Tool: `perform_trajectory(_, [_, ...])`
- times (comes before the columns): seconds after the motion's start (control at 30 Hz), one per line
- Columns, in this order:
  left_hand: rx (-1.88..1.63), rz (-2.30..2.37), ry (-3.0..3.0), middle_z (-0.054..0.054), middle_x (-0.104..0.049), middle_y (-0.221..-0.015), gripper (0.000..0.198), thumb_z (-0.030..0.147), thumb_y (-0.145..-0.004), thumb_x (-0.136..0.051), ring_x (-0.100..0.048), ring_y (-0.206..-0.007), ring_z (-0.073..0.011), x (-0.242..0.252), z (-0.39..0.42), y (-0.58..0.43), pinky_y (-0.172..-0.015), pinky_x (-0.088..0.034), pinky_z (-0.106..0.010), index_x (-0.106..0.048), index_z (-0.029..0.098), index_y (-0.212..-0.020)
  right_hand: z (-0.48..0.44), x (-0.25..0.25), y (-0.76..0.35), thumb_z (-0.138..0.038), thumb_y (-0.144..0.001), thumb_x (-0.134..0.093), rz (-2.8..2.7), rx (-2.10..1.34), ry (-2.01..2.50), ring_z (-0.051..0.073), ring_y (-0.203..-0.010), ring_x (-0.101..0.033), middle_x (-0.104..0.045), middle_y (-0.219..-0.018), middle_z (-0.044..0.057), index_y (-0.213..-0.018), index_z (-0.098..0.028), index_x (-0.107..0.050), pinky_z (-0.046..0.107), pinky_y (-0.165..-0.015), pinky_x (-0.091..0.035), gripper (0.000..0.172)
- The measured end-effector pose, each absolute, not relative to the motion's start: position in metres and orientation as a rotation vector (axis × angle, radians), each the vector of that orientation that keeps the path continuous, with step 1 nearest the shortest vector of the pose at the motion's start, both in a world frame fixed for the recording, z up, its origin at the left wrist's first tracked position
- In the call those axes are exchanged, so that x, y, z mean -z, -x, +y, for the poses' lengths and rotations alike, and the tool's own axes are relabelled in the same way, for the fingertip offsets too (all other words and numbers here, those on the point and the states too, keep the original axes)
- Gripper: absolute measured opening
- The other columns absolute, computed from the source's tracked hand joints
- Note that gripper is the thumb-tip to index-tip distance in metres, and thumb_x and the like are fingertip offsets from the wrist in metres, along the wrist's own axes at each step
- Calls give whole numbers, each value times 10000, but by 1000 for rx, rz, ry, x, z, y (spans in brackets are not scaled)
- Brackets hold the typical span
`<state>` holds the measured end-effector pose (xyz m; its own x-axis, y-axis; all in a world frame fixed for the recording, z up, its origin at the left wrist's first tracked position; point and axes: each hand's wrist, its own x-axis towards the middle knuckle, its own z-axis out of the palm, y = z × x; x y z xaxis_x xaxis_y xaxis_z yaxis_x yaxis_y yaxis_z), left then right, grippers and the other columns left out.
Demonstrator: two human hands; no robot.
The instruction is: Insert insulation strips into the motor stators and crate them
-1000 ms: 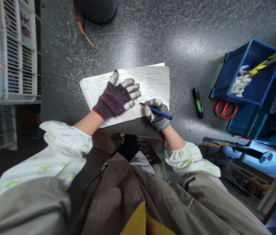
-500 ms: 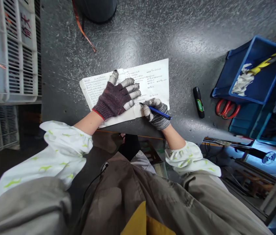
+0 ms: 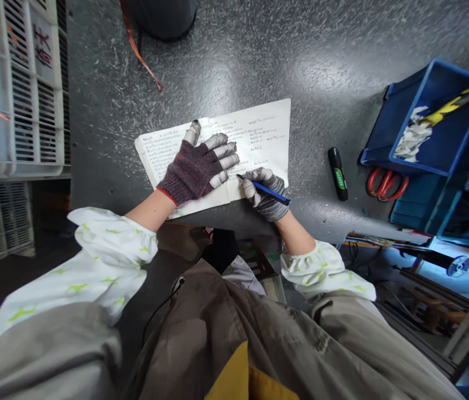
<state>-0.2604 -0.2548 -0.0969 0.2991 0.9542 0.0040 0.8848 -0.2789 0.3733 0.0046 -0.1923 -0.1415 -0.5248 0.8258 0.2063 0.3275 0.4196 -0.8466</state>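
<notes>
An open notebook (image 3: 273,125) with rows of handwriting lies on the dark speckled table. Flat across its left page and the fold rests my left hand (image 3: 195,166), fingers spread, in a dark maroon glove with tape round the fingers. My right hand (image 3: 265,194), in a grey striped glove with wrapped fingers, grips a blue pen (image 3: 271,192) at the lower right of the right page. The pen's dark tip points left, at the paper beside my left fingers. Part of the writing is hidden under both hands.
A black marker (image 3: 337,173) and red-handled pliers (image 3: 386,184) lie to the right. Behind them a blue bin (image 3: 409,105) holds white scraps and a yellow-handled tool (image 3: 446,111). White crates (image 3: 30,83) stand at left. Copper wires (image 3: 142,58) and a dark round container (image 3: 163,19) are at the back.
The right page's outer edge has shifted slightly to the right. Both hands and the pen stay practically in place.
</notes>
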Motion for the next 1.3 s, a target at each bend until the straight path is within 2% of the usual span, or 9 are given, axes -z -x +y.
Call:
perform_trajectory(0.17, [-250, 1662, -2255, -71, -645, -1774, 665, 444, -1084, -544, -524, -1718, -425, 94, -254, 259, -1484, -61, -800, -626, 397, -1742, -193, 145, -5, -594, -1056, -702, -2060, -1024, 1030, 238, -826, -820, -834, -921, 61, -1001, -280, -732, 383, -826, -712, 320])
perform_trajectory(0.47, [-325, 1670, -2264, -47, -723, -1695, 662, 468, -1086, -561, -547, -1704, -404, 99, -254, 261, -1483, -95, -799, -619, 416, -1743, -192, 147, -9, -636, -1074, -735, -1954, -1061, 1027, 259, -848, -817, -834, -947, 72, -1052, -272, -713, 426, -845, -733, 366])
perform_trajectory(0.67, [-335, 1665, -2270, -45, -712, -1708, 669, 504, -1087, -569, -542, -1707, -409, 101, -255, 262, -1492, -79, -788, -607, 429, -1751, -192, 143, -8, -566, -1069, -732, -2017, -962, 977, 243, -834, -827, -846, -938, 55, -1047, -286, -765, 380, -813, -729, 282])
perform_trajectory(0.83, [-365, 1628, -2270, -58, -700, -1722, 730, 534, -1061, -618, -527, -1711, -443, 101, -255, 262, -1479, -62, -824, -564, 420, -1779, -192, 140, -7, -577, -1072, -725, -2039, -1004, 989, 248, -842, -832, -848, -940, 61, -1040, -286, -760, 388, -831, -730, 295])
perform_trajectory(1.07, [-355, 1657, -2242, -49, -689, -1734, 628, 464, -1110, -524, -552, -1697, -411, 100, -254, 261, -1485, -69, -812, -624, 408, -1728, -193, 140, -4, -595, -1069, -700, -2031, -974, 995, 228, -789, -814, -831, -895, 51, -994, -285, -737, 364, -776, -708, 322])
perform_trajectory(1.3, [-372, 1643, -2263, -22, -696, -1729, 742, 501, -1068, -608, -525, -1714, -419, 101, -255, 262, -1491, -65, -805, -514, 460, -1803, -192, 140, -4, -612, -1055, -711, -2040, -992, 1028, 242, -812, -815, -824, -908, 66, -984, -281, -719, 386, -802, -722, 339])
